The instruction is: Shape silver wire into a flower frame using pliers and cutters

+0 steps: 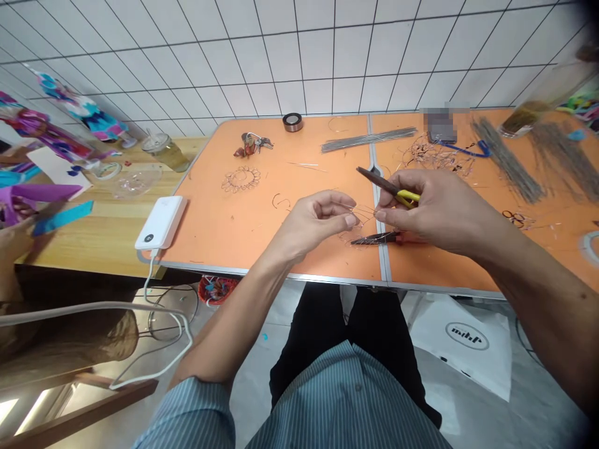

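Thin wire loops (364,214) are stretched between my two hands over the orange table (210,231). My left hand (321,218) is closed on the left part of the wire, thumb against fingers. On the right, my right hand (421,202) pinches the other end of the wire and also holds dark-tipped pliers with a yellow handle (381,181), their jaws pointing up and left. Under the hands lies a second tool with dark jaws and a red handle (374,239). A flower-shaped wire ring (241,179) rests to the left.
A tape roll (292,122), straight wires (369,139), a wire tangle (437,156) and grey wire bundles (510,163) lie toward the back. At left are a white power bank (161,222), a lidded cup (166,151) and another person's hand (16,240).
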